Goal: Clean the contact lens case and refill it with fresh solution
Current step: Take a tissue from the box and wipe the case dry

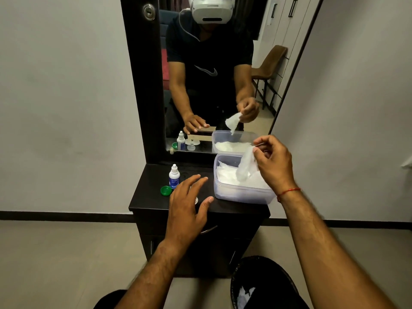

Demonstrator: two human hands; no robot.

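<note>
- The left hand [187, 204] hovers over the dark tabletop [149, 198], fingers straight and spread apart, holding nothing.
- The contact lens case [196, 200] lies under that palm. Only a pale sliver shows between thumb and forefinger, so I cannot tell whether it is touched.
- Just left of the left fingers stand the white solution bottle [174, 177], upright and capped, and a green cap [166, 190] lying beside its base.
- The right hand [273, 166] has thumb and fingertips pinched together on a white tissue [245, 163], which hangs from them down into the clear plastic container [240, 195].
- The container sits on the tabletop below the right fingers, at its right edge, filled with more white tissue.
- Beyond both sets of fingers rises a black-framed mirror [214, 85], which reflects the person, the hands and a brown chair.
- Plain pale walls [66, 97] flank the mirror. A dark skirting [55, 215] meets a light tiled floor [66, 259].
- Below the right forearm stands a black bin [269, 277] with crumpled white paper inside.
</note>
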